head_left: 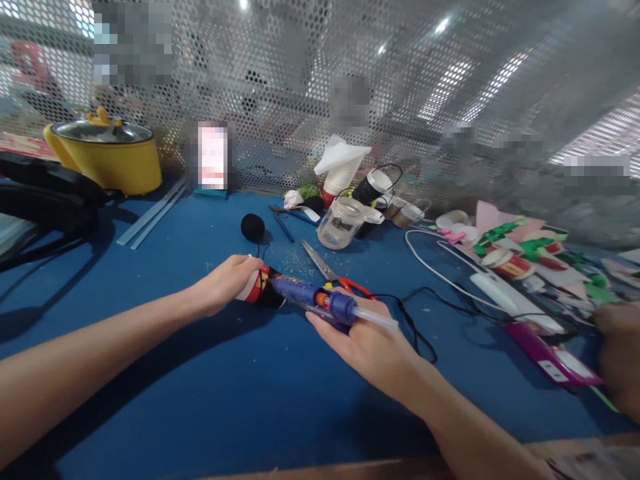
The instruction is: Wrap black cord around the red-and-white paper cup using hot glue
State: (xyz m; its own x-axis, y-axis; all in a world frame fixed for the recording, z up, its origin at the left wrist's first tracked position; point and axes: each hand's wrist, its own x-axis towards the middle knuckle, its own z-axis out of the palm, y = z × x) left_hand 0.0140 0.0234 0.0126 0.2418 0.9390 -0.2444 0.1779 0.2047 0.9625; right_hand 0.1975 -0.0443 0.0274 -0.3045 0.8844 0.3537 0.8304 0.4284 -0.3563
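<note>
My left hand (227,283) is closed around a paper cup (271,297) with white, red and black on its side, tipped over just above the blue table. In my right hand (377,343) is a blue glue gun (299,291), its front end against or very close to the cup's black part. A translucent glue stick (377,318) pokes out of the gun's back. Beyond the cup, a black ball (253,228) stands by a thin dark stem that seems to run down to the cup. Red-handled scissors (323,261) lie behind the gun, partly hidden by my right hand.
Farther back are a clear plastic jar (341,225), blue-handled pliers (283,225) and several paper cups (340,175). Clear glue sticks (153,212) and a yellow pot (107,157) sit left. On the right are a white power strip (515,301), cables, craft scraps and another person's hand (620,353).
</note>
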